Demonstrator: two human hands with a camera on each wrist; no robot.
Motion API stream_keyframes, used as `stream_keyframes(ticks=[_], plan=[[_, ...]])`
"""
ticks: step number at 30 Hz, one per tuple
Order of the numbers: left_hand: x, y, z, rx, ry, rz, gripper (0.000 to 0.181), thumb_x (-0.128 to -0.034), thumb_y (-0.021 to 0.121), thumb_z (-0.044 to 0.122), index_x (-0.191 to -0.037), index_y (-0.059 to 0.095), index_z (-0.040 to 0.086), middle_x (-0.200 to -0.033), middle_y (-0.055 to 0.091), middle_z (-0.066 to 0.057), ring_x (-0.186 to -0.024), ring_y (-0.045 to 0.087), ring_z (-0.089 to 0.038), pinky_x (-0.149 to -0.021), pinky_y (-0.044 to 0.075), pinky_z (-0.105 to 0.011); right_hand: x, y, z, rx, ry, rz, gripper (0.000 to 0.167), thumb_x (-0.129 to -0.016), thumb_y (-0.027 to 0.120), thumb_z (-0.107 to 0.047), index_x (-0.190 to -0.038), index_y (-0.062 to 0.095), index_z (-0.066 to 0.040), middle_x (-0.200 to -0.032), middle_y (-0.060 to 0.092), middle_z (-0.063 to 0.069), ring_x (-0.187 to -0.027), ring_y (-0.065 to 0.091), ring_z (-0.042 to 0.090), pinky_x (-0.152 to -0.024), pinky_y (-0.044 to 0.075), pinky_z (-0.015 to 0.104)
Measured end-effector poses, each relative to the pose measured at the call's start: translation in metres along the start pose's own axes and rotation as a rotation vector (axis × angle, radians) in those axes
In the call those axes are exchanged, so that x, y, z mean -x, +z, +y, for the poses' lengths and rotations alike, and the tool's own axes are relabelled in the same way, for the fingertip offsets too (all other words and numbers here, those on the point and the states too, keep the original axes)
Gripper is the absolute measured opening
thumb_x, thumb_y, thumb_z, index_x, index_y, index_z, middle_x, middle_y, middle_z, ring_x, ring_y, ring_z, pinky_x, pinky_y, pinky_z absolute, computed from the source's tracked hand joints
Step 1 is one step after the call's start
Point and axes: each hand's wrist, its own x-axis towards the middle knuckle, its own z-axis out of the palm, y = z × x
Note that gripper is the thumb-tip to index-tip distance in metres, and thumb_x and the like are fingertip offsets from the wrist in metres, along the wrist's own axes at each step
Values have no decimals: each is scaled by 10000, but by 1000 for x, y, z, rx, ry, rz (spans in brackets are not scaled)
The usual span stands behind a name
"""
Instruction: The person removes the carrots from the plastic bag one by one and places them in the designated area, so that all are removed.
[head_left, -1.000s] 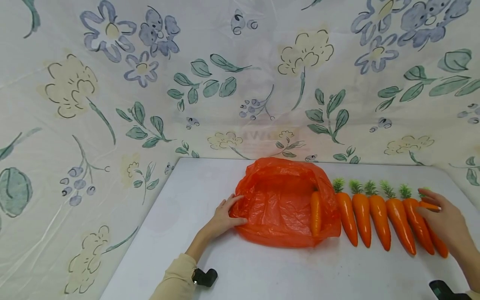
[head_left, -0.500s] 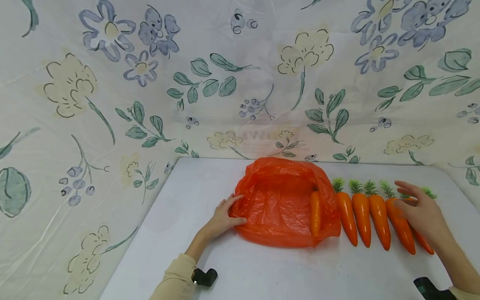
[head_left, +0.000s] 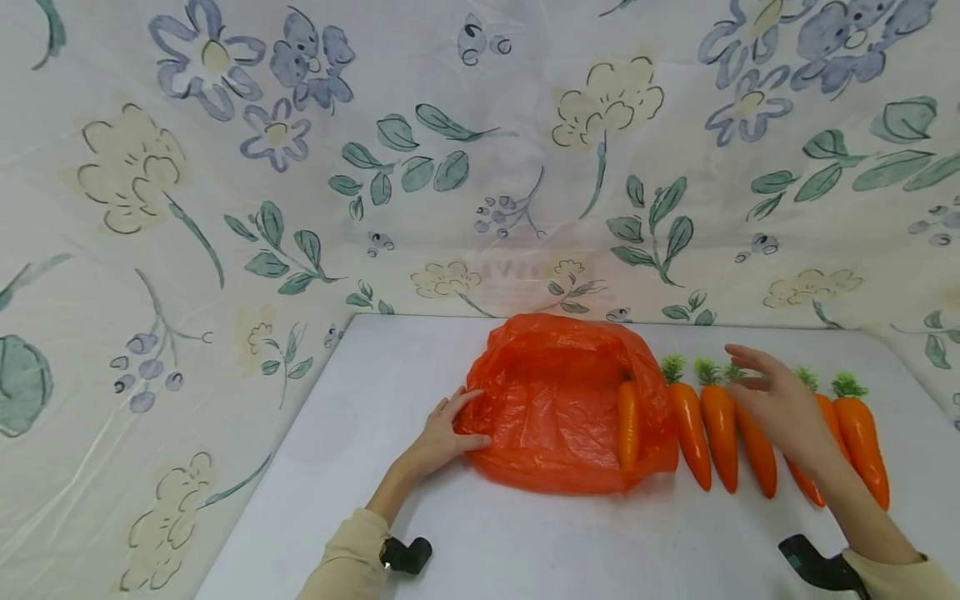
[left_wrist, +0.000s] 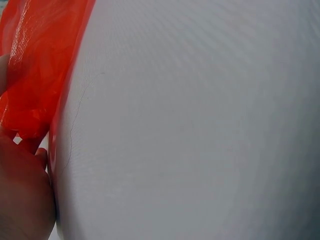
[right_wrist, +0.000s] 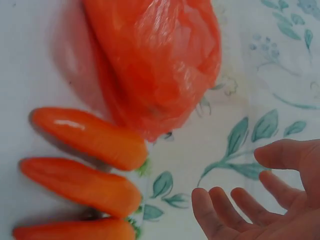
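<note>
A red plastic bag [head_left: 555, 417] lies with its mouth toward me, and one carrot [head_left: 628, 425] is inside at its right wall. My left hand [head_left: 444, 429] holds the bag's left edge; in the left wrist view part of the hand [left_wrist: 25, 195] shows beside the red film. To the right of the bag, several orange toy carrots [head_left: 688, 433] with green leafy tops lie in a row. Above the row's middle hovers my right hand [head_left: 783, 412], partly hiding some carrots. In the right wrist view its fingers are spread, with nothing between them.
The white table [head_left: 570, 550] ends at a back edge against a floral-patterned sheet [head_left: 420, 208]. Black wrist camera mounts [head_left: 408, 554] sit on both forearms. The carrot row stretches to the right side of the table.
My right hand has moved left from the row's right end to above its middle, uncovering the rightmost carrots. The left hand and the bag stay put.
</note>
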Motion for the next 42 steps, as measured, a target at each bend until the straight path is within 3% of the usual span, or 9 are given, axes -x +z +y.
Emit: stream_keyframes(ticks=[8,16,25,42], plan=[[-1,-3,1,-2,16,-8,771,-806,747,343,-1497,411,279,-1662,119,-91,-1492,-8,-425,-1081,239,-736,-9,16,-37,-24,-34,-37,525,-1005,520,-177,-1489,383,-25,-1448,424,293,-1201,512,480,-860,540,583],[-1,-2,1,-1,17,-1,776,-803,748,334,-1498,410,270,-1660,126,-97,-1491,-2,-429,-1078,245,-737,-9,46,-55,-86,-59,-89,506,-981,540,-116,-1466,419,-34,-1447,439,243,-1206,528,434,-878,553,539],[-2,-1,1,-7,17,-1,770,-802,748,346,-1494,416,290,-1661,126,-88,-1493,-7,-426,-1075,236,-745,-8,75,-53,-99,-104,-131,449,-958,560,-72,-1401,500,-30,-1397,507,215,-1156,565,406,-884,557,510],[3,-1,0,10,10,3,780,-787,765,330,-1488,427,279,-1658,138,-76,-1492,3,-415,-1079,265,-724,-13,90,-30,-76,33,-192,466,-955,568,-89,-1408,487,-11,-1374,504,246,-1153,544,401,-917,542,512]])
